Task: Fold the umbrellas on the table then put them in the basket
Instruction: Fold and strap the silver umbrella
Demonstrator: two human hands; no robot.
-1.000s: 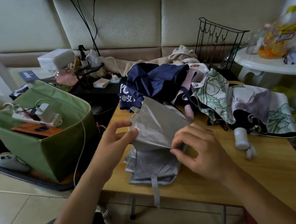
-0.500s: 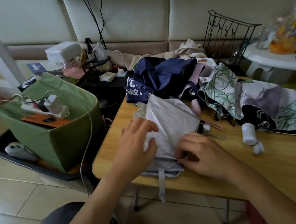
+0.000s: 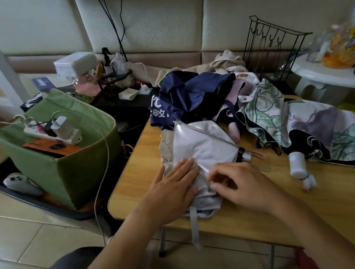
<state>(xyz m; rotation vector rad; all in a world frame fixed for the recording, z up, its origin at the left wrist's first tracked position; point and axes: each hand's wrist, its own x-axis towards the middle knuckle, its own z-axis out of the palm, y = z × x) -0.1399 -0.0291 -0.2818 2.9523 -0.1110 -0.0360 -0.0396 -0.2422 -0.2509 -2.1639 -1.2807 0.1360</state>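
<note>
A silver-grey umbrella (image 3: 206, 146) lies flattened on the wooden table (image 3: 276, 207) near its front left corner, its strap hanging over the edge. My left hand (image 3: 175, 188) presses flat on the fabric with straight fingers. My right hand (image 3: 242, 182) pinches a fold of the same canopy just to the right. Behind it lie a navy umbrella (image 3: 191, 95) and a floral green-and-purple umbrella (image 3: 305, 123) with a white handle (image 3: 296, 163). The green fabric basket (image 3: 79, 164) stands on the floor to the left, holding a power strip and an orange box.
A black tray (image 3: 0, 183) lies under the basket with a white controller on it. A white cable hangs from the basket toward the floor. A black wire rack (image 3: 274, 44) stands behind the table, and a white round table (image 3: 337, 76) with bags stands at right.
The raised silver panel has been laid down flat on the table. My left hand went from holding its edge in the air to pressing on it; my right hand keeps pinching the fold.
</note>
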